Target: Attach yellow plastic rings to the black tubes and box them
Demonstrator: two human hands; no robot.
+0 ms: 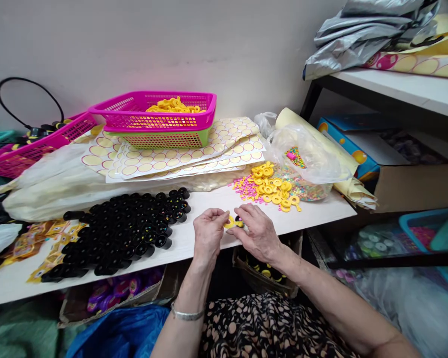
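Observation:
Both hands meet above the front of the white table, fingertips close together. My left hand (210,229) pinches a small yellow plastic ring piece (229,222). My right hand (257,229) has its thumb and fingers closed around a small black and yellow piece (239,222), mostly hidden by the fingers. Just beyond lies a pile of yellow ring pieces (271,185) beside loose pink and yellow beads (244,188). To the left stand many small black cylinders (125,228) packed close together, some with coloured beads showing inside.
A pink basket (153,119) with yellow pieces sits on sticker sheets (227,149) at the back. Right of the pile is a clear plastic bag (309,154) of beads. Below the table edge are a box of purple items (115,293) and a cardboard box (265,268).

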